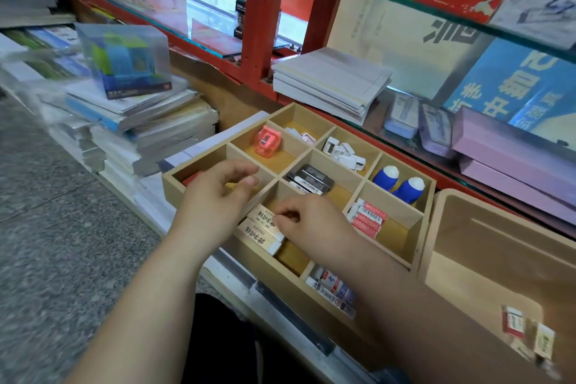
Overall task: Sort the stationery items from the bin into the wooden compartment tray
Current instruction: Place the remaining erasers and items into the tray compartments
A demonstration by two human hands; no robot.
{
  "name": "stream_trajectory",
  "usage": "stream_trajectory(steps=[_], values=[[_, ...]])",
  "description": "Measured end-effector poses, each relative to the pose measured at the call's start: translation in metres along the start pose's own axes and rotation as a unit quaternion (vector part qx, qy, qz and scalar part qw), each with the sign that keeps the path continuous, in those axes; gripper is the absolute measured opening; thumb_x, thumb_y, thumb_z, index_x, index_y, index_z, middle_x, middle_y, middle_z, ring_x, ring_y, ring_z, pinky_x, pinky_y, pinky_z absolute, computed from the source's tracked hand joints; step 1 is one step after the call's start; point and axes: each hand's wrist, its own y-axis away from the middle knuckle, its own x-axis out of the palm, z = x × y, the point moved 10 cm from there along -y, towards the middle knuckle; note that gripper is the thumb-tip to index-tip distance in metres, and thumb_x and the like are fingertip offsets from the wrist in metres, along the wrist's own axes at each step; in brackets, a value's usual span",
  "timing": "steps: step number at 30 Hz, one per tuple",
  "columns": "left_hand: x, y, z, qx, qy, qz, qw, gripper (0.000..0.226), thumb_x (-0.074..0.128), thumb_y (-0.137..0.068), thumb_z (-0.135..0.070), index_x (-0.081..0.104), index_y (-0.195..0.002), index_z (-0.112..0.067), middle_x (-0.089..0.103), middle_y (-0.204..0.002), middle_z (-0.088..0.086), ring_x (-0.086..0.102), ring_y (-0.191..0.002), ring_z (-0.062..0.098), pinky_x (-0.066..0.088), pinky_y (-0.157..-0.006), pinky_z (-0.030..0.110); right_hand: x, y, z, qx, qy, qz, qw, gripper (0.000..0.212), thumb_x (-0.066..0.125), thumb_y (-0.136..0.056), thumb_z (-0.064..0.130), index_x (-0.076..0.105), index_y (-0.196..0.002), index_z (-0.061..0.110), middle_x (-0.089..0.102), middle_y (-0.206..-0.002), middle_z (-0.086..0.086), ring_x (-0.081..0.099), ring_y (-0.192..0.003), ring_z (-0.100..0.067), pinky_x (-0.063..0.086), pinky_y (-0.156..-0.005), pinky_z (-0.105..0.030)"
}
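Right hand [308, 221] has its fingers bent, and its thumb and first finger pinch the end of the top beige eraser [261, 214]. That eraser lies in the middle box of the near row of the wooden tray [417, 237]. It sits right beside a second beige eraser [258, 236], so there are two.

Left hand [218, 196] hangs over the near left box. Its fingers are loosely bent, thumb close to the first finger, and nothing shows in them. A red thing [191, 178] peeks out from under it in that box.

From the head view, the tray has nine boxes, three rows of three.
- One pink sharpener [266, 140] stands alone in its box.
- Two blue bottles with white caps [386, 178] lie side by side.
- A pile of white clips [343, 151] is too jumbled to count.
- The black erasers [308, 179] are in the very middle box; there look to be two or three.
- The red and white erasers [367, 217] are stacked to the right of the hand.
- The blue and white erasers [333, 290] are in the near right box, partly hidden by the right arm.
- The far corner box holds a small white thing [306, 136].

The wooden bin [467, 227] stands just right of the tray. In it are one red and white eraser [512, 321] and one beige eraser [544, 342], close together.
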Motion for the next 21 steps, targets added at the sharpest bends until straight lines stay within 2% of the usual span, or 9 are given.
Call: stream_trajectory(steps=[3,6,10,12,14,16,18,21], values=[[0.007,0.0,0.002,0.01,-0.055,0.026,0.998,0.016,0.058,-0.087,-0.021,0.057,-0.085,-0.037,0.056,-0.084,-0.023,0.056,-0.094,0.012,0.041,-0.086,0.028,-0.002,0.003,0.002,-0.012,-0.009,0.003,1.0,0.024,0.051,-0.089,0.019,0.064,-0.108,0.012,0.068,-0.101,-0.005,0.058,-0.086,-0.012,0.044,-0.077,-0.024],[0.007,0.001,0.002,0.012,-0.081,0.022,0.996,0.019,0.059,-0.085,-0.023,0.055,-0.081,-0.041,0.056,-0.083,-0.023,0.057,-0.096,0.016,0.043,-0.094,0.037,-0.018,0.013,0.0,-0.011,-0.052,-0.032,0.998,0.027,0.05,-0.09,0.019,0.06,-0.115,0.016,0.062,-0.094,0.005,0.052,-0.075,0.002,0.045,-0.074,-0.017],[0.008,0.004,-0.011,0.025,-0.075,-0.024,0.997,0.012,0.055,-0.087,-0.023,0.059,-0.092,-0.034,0.052,-0.08,-0.024,0.051,-0.081,0.009,0.043,-0.08,0.032,-0.064,0.05,-0.019,-0.009,-0.055,-0.122,0.991,0.025,0.051,-0.089,0.018,0.06,-0.111,0.026,0.053,-0.089,0.022,0.049,-0.08,0.012,0.042,-0.072,-0.006],[0.018,0.012,-0.029,0.073,-0.092,-0.024,0.993,0.014,0.056,-0.087,-0.021,0.058,-0.091,-0.035,0.051,-0.082,-0.027,0.049,-0.088,0.006,0.035,-0.079,0.025,-0.097,0.077,-0.047,0.011,-0.024,-0.194,0.981,0.023,0.054,-0.087,0.014,0.062,-0.104,0.027,0.053,-0.084,0.025,0.049,-0.077,0.012,0.042,-0.07,-0.006],[0.038,0.021,-0.048,0.128,-0.106,0.006,0.986,0.021,0.056,-0.086,-0.02,0.055,-0.082,-0.04,0.051,-0.082,-0.03,0.05,-0.089,0.005,0.034,-0.077,0.023,-0.129,0.111,-0.092,0.066,0.02,-0.272,0.96,0.021,0.056,-0.085,0.01,0.066,-0.101,0.02,0.062,-0.087,0.013,0.053,-0.075,0.001,0.041,-0.069,-0.013],[0.063,0.033,-0.066,0.174,-0.116,0.05,0.977,0.022,0.057,-0.086,-0.022,0.054,-0.078,-0.042,0.05,-0.08,-0.031,0.05,-0.08,0.001,0.034,-0.07,0.016,-0.155,0.15,-0.146,0.142,0.062,-0.332,0.931,0.02,0.056,-0.084,0.005,0.069,-0.099,0.009,0.069,-0.094,-0.005,0.058,-0.083,-0.018,0.041,-0.074,-0.026],[0.096,0.045,-0.084,0.212,-0.136,0.11,0.961,0.01,0.054,-0.084,-0.032,0.058,-0.079,-0.04,0.051,-0.078,-0.031,0.051,-0.078,-0.007,0.032,-0.069,0.006,-0.174,0.192,-0.194,0.211,0.1,-0.36,0.903,0.019,0.056,-0.083,-0.001,0.069,-0.096,0.001,0.07,-0.096,-0.018,0.061,-0.091,-0.033,0.043,-0.08,-0.035],[0.153,0.07,-0.103,0.244,-0.156,0.211,0.934,0.017,0.048,-0.082,-0.042,0.063,-0.075,-0.038,0.055,-0.077,-0.029,0.052,-0.084,-0.01,0.036,-0.07,0.005,-0.187,0.252,-0.251,0.292,0.173,-0.368,0.866,0.02,0.053,-0.075,0.0,0.07,-0.083,-0.006,0.068,-0.082,-0.028,0.062,-0.081,-0.045,0.048,-0.077,-0.048]])
